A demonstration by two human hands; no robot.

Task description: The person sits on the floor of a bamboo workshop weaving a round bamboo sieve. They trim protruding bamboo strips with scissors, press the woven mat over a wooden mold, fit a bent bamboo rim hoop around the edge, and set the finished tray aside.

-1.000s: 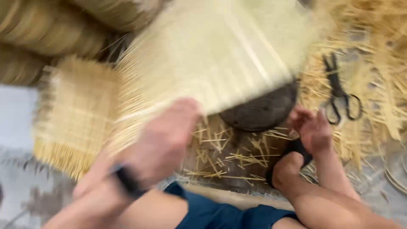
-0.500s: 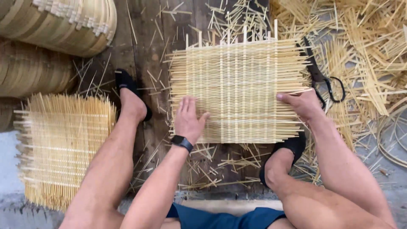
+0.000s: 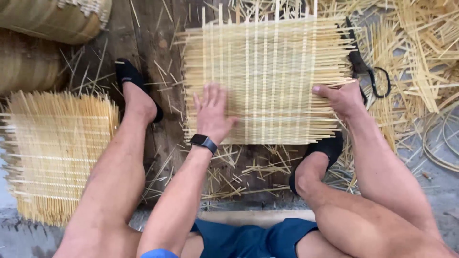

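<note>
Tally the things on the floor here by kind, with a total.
Woven bamboo mats: 2, one under both hands, one at the left
Scissors: 1
Rolled woven bundles: 2
Black slippers: 2
Total: 7

Lighting: bright, even, diffuse daylight; source direction cannot be told. Shadows: soft and short, darkest under the legs and beneath the woven mat (image 3: 267, 81). Glare: none; the pale scattered strips (image 3: 420, 43) at upper right look slightly washed out. Blur: left hand (image 3: 211, 114) softened by motion at the fingers; right hand (image 3: 342, 98) sharp. Focus: crisp in the centre. Distortion: mild wide-angle stretch at the edges.
</note>
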